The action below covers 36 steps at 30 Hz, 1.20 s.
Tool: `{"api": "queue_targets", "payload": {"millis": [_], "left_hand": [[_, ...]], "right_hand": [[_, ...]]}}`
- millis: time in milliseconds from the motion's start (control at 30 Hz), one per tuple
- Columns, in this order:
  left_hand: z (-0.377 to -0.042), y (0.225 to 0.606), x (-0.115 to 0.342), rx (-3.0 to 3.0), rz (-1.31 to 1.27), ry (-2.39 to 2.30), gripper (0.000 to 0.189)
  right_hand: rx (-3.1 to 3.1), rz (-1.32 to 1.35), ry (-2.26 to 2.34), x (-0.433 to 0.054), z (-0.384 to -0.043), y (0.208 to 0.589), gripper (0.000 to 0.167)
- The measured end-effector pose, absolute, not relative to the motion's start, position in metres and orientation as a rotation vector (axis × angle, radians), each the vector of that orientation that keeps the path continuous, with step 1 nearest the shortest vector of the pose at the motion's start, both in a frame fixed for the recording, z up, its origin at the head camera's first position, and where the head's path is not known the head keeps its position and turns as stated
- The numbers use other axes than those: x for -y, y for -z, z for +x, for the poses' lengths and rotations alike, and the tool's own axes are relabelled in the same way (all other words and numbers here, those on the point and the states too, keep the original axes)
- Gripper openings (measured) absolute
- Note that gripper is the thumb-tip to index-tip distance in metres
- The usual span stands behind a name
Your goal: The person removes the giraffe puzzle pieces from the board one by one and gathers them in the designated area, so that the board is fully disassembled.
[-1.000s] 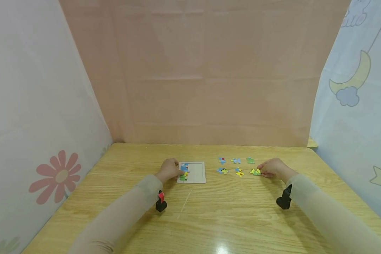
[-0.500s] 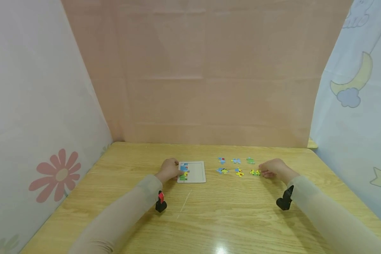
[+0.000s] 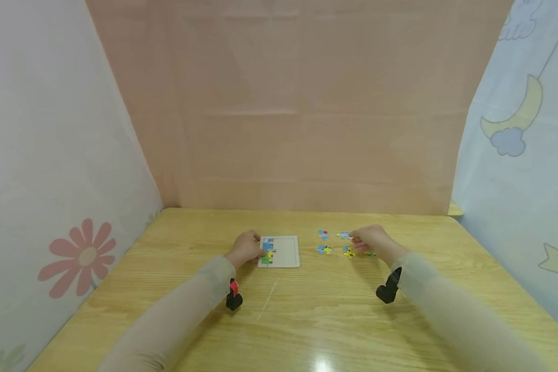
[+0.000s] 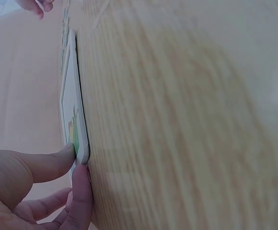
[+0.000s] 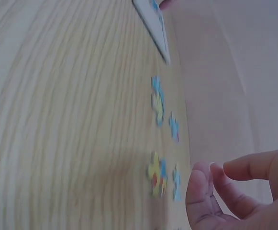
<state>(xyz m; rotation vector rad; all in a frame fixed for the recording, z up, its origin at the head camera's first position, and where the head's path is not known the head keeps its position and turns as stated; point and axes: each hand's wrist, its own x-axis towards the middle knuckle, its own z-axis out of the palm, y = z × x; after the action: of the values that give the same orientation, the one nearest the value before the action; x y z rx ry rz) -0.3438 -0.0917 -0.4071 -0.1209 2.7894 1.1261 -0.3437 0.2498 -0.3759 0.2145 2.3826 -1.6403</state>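
Note:
A white puzzle tray (image 3: 286,253) lies on the table, with blue, yellow and green pieces along its left side. My left hand (image 3: 246,248) pinches the tray's left edge; the left wrist view shows the thumb (image 4: 62,160) on top and a finger against its side. My right hand (image 3: 374,242) hovers over the loose pieces, fingers loosely bent, nothing visible between thumb and fingertips. Below it are a yellow-and-blue piece (image 5: 155,173) and a blue piece (image 5: 176,184). A green-and-yellow piece (image 3: 371,253) is partly covered by that hand.
Left of the right hand lie a blue piece with a red dot (image 3: 323,235) and a blue-and-yellow piece (image 3: 324,250). The wooden table (image 3: 307,310) is bounded by a brown backdrop (image 3: 283,129) and patterned side sheets.
My right hand has let go of the green-and-yellow piece, which stays on the table, and has moved left over the other loose pieces. The left hand stays on the tray.

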Motion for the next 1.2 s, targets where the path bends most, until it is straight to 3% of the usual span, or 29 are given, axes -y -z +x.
{"api": "queue_targets", "payload": {"millis": [567,1200], "left_hand": [[-0.339,0.404,0.088,-2.773,-0.174,-1.166,0.049],[-0.339,0.403,0.092,-2.722,-0.209,-1.196,0.045]], "right_hand": [[-2.281,-0.02,1.652,-0.182,-0.35,0.36,0.042],[-2.168,0.121,1.743,-0.087,-0.372,0.386,0.03]]}}
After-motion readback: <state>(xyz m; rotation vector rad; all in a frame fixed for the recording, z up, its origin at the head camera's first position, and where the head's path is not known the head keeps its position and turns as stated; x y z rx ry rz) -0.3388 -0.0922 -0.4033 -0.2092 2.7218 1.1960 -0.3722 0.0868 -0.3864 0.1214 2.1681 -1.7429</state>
